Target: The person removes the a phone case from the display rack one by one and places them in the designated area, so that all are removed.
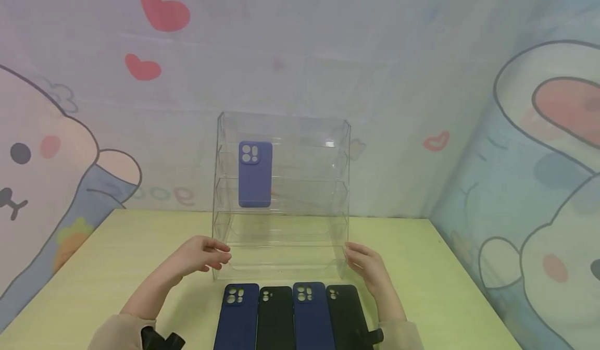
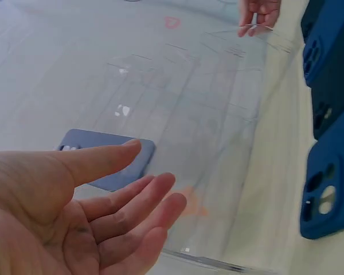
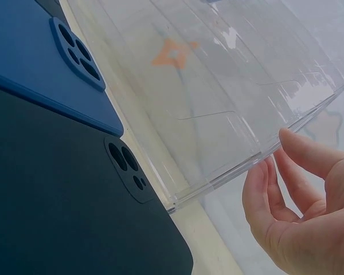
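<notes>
A clear plastic tiered rack (image 1: pixel 307 196) stands on the table. One light purple-blue phone case (image 1: pixel 255 175) stands upright in its upper left part. My left hand (image 1: pixel 206 253) is beside the rack's left edge, thumb spread from loosely bent fingers, with nothing in it. In the right wrist view, my right hand (image 3: pixel 309 200) touches the rack's right side edge with its fingertips, fingers lightly bent. In front of the rack lie dark blue (image 1: pixel 236 319) and black (image 1: pixel 276 319) phone cases, alternating with another blue (image 1: pixel 313 313) and black (image 1: pixel 347 316) one.
The pale yellow table (image 1: pixel 140 246) reaches back to a cloth backdrop (image 1: pixel 398 79) printed with hearts and cartoon figures. Wrist-worn camera gear (image 1: pixel 161 339) shows at the left sleeve (image 1: pixel 119 332).
</notes>
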The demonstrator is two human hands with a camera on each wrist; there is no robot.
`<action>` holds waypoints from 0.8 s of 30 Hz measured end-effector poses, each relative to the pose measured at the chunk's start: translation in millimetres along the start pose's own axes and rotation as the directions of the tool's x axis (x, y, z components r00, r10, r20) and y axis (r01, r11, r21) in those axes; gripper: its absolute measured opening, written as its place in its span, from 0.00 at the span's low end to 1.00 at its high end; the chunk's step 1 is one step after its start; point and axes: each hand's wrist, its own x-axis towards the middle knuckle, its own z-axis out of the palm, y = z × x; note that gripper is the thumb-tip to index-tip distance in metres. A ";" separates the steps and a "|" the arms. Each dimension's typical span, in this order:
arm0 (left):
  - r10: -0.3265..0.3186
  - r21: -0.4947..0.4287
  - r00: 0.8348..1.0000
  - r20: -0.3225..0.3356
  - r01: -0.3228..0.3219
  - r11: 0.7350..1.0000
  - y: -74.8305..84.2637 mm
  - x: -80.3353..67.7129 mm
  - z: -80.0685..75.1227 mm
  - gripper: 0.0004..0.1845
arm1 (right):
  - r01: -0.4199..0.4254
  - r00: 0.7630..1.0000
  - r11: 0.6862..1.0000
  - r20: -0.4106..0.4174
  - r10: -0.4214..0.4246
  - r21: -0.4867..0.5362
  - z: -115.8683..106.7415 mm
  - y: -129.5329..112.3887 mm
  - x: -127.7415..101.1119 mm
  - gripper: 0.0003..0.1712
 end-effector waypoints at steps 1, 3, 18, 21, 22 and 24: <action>0.010 0.002 1.000 -0.013 -0.010 1.000 3.1 0.2 -2.5 0.23 | 0.000 1.000 1.000 0.000 0.000 0.003 -0.3 -0.2 0.2 0.26; 0.032 0.003 0.999 -0.039 -0.032 0.999 8.0 1.4 -6.6 0.24 | 0.001 1.000 1.000 0.004 -0.001 0.003 -1.0 -0.3 0.7 0.26; 0.207 -0.061 0.934 -0.292 -0.234 0.970 45.9 25.3 -27.3 0.25 | 0.000 1.000 1.000 0.003 0.000 0.006 -1.8 0.5 2.2 0.26; 0.220 -0.078 0.918 -0.329 -0.259 0.963 54.4 33.7 -32.0 0.24 | 0.002 1.000 1.000 0.003 -0.002 0.001 -1.8 1.1 2.3 0.27; 0.226 -0.087 0.912 -0.341 -0.270 0.959 57.0 37.2 -33.5 0.24 | 0.001 1.000 1.000 0.001 -0.001 0.000 -1.8 1.3 2.4 0.27; 0.240 -0.099 0.898 -0.370 -0.295 0.950 62.7 44.4 -36.6 0.23 | 0.002 1.000 1.000 -0.002 -0.002 0.000 -1.8 1.9 2.8 0.26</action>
